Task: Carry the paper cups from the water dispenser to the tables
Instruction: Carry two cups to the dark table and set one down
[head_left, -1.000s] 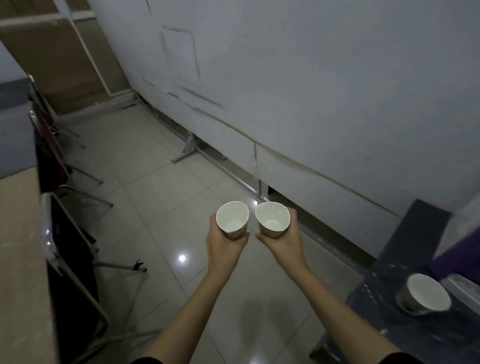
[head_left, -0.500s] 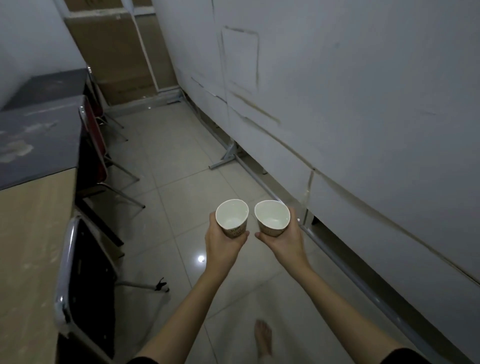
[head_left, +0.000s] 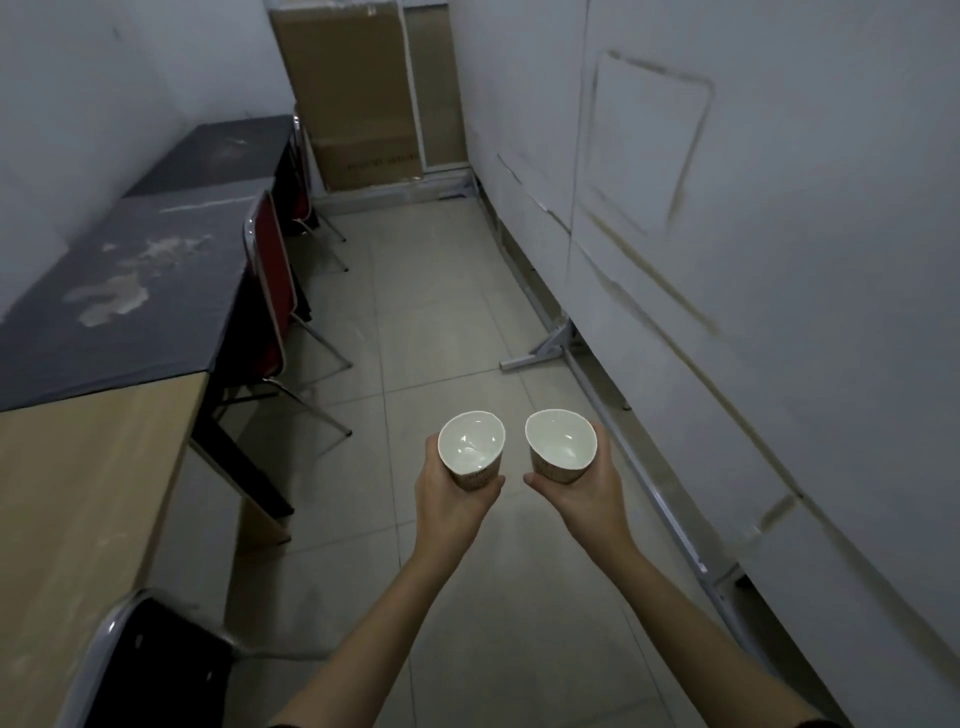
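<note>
I hold two white paper cups upright in front of me over the tiled floor. My left hand grips the left paper cup, and my right hand grips the right paper cup. Both cups show water inside. The cups sit side by side with a small gap between them. A row of tables runs along the left wall: a light wooden table nearest, then a dark-covered table, then another dark table further back.
A black chair stands at the near left and a red chair is tucked at the dark table. A white partition wall with metal feet lines the right side. A large cardboard box leans at the far end of the aisle.
My view has swung left, from the partition wall to straight down the aisle, bringing the tables into sight. The cups have stayed in my hands, now slightly further apart.
</note>
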